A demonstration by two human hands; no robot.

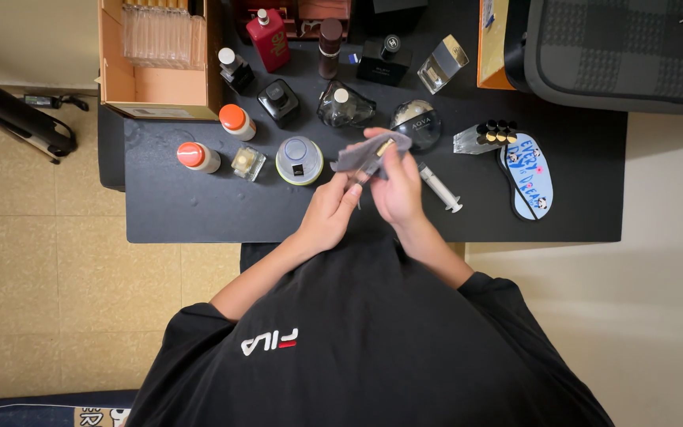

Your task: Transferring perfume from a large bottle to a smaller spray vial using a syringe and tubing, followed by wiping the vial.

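Note:
Over the front of a black table (199, 213), both my hands meet around a small slim glass vial (369, 164) with a gold end. My left hand (330, 215) pinches the vial's lower end. My right hand (395, 186) holds a grey cloth (365, 152) wrapped over the vial's upper part. A clear plastic syringe (439, 187) lies on the table just right of my right hand.
Several perfume bottles stand at the back of the table, among them a red one (269, 38), two white ones with orange caps (236, 122), and a round white jar (299, 160). A cardboard box (156, 87) of clear vials sits back left. A blue sleep mask (531, 178) lies at right.

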